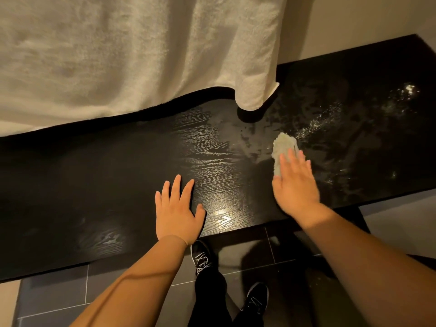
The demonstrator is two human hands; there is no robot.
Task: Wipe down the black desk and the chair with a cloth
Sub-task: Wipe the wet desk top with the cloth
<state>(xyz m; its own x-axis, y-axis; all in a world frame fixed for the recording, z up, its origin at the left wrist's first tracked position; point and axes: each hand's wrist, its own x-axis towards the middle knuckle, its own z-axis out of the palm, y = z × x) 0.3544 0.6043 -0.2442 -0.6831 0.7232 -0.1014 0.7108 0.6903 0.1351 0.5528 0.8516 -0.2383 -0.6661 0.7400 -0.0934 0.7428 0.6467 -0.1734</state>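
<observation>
1. Cloth. The small, crumpled, pale grey-green cloth (282, 151) lies on the right half of the black wood-grain worktop (118, 175), about midway between the near and far edges.

2. Right hand. The right hand (296, 186) lies palm-down on the near part of the cloth. Grip state: not closed; the fingers (292, 159) are straight and press the cloth flat against the worktop. The far part of the cloth shows beyond the fingertips.

3. Left hand. The left hand (179, 208) rests palm-down on bare worktop near the front edge, well apart from the cloth. Grip state: not closed; the fingers are straight and spread, and it holds nothing.

4. Worktop surface. Wet smears and fine bright droplets (328, 119) cover the area around and to the right of the cloth. Light glare shows the grain between the two hands.

5. Surroundings. A cream textured fabric (141, 55) hangs over the far edge of the worktop; one lower corner of it touches the surface beyond the cloth. Below the front edge are a dark grey tiled floor (59, 296) and two black shoes with white laces (200, 258).
</observation>
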